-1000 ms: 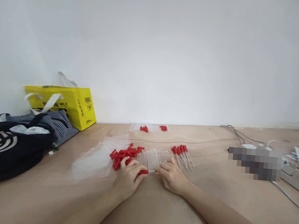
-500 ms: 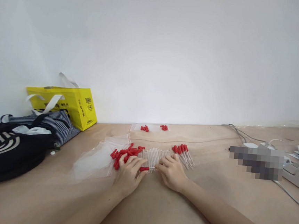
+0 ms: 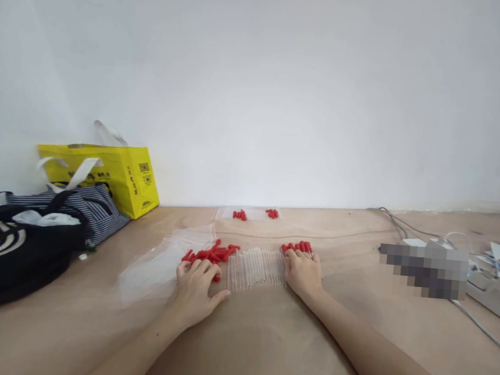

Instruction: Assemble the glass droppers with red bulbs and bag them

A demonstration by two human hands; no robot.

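Observation:
My left hand (image 3: pixel 197 292) rests at the near side of a pile of red rubber bulbs (image 3: pixel 213 253). Its thumb points out to the right and its fingers bend over the nearest bulbs, with no bulb visibly gripped. Right of the pile lies a row of clear glass tubes (image 3: pixel 257 267), side by side. At the row's right end, my right hand (image 3: pixel 306 274) has its fingers curled down around a red-bulbed dropper (image 3: pixel 285 248), its tube hidden by the hand. Several more droppers (image 3: pixel 304 246) lie close beside it, mostly covered by the hand.
Clear plastic bags (image 3: pixel 151 266) lie flat left of the bulbs. Near the wall is another bag (image 3: pixel 256 214) with red bulbs and tubes. A yellow bag (image 3: pixel 141 181), striped bag (image 3: pixel 103 215) and black bag (image 3: pixel 19 266) stand left. Cables and a power strip (image 3: pixel 492 293) lie right.
The dropper that was between both hands is now among the droppers on the right, under my right hand. My left hand has moved left and nearer, away from the tubes, and its thumb has spread.

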